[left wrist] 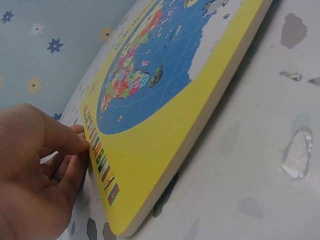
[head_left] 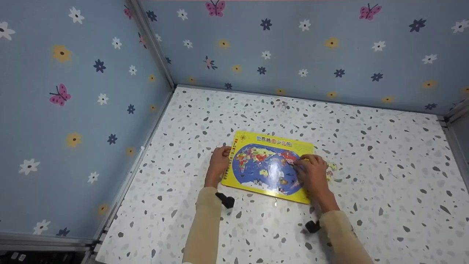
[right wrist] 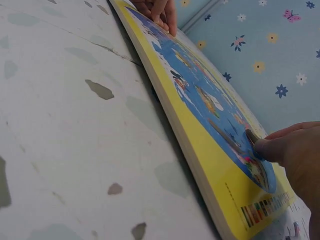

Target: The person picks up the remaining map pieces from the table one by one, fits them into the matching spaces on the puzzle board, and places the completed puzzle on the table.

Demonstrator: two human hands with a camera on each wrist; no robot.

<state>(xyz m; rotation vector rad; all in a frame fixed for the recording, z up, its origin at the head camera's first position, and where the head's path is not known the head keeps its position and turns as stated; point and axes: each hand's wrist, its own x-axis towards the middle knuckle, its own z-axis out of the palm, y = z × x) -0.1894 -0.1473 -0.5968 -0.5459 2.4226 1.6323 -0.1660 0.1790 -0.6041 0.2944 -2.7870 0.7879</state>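
A yellow world-map puzzle board point(head_left: 269, 136) lies flat on the table, its blue oval map covered with coloured land shapes. My left hand point(head_left: 220, 161) holds the board's left edge; in the left wrist view the thumb point(left wrist: 75, 144) meets the rim beside a row of printed flags. Over the right part of the map, my right hand point(head_left: 312, 172) pinches a small puzzle piece point(right wrist: 251, 136) between thumb and fingers. The right wrist view shows that piece tilted up against the map's surface. Its printed face is hidden from me.
Several loose puzzle pieces point(head_left: 332, 167) lie just right of the board, partly behind my right hand. The white speckled table point(head_left: 384, 176) meets blue flowered walls point(head_left: 282, 55) at the back and left. A small shiny clear patch point(left wrist: 298, 152) shows near the board.
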